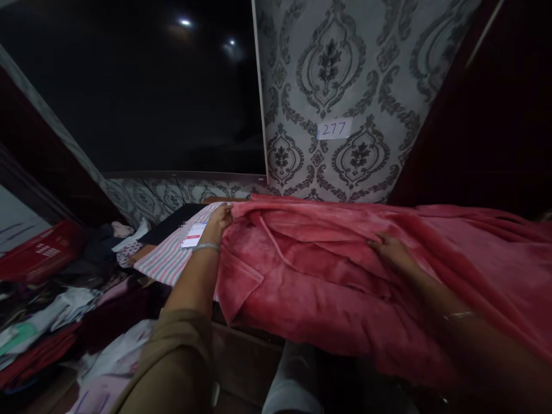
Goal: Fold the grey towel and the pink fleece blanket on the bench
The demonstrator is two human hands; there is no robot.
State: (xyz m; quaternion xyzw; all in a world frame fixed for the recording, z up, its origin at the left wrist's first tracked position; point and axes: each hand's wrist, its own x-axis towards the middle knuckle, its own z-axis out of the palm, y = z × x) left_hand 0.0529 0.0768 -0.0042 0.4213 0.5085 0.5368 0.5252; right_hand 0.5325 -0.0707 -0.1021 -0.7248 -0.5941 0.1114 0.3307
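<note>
Red plush cloth [297,287] runs from frame centre to the right edge, rumpled, folds across the middle, a pointed corner hanging near lower centre. My left hand [221,218], just left of centre, has its grip clamped on the cloth's upper left edge. My right hand [393,251], right of centre, has fingertips against a fold; blurred, can't tell if that grip is pinching. Striped cloth [161,261] pokes out left of the red one, white rectangle with a red mark [194,236] on it, beside my left wrist. Clothes heap [118,351] lower left, red crate [41,253] at left edge. Dark screen [142,92] upper left; "277" label [334,129] on patterned wall [293,75], upper right of centre.
</note>
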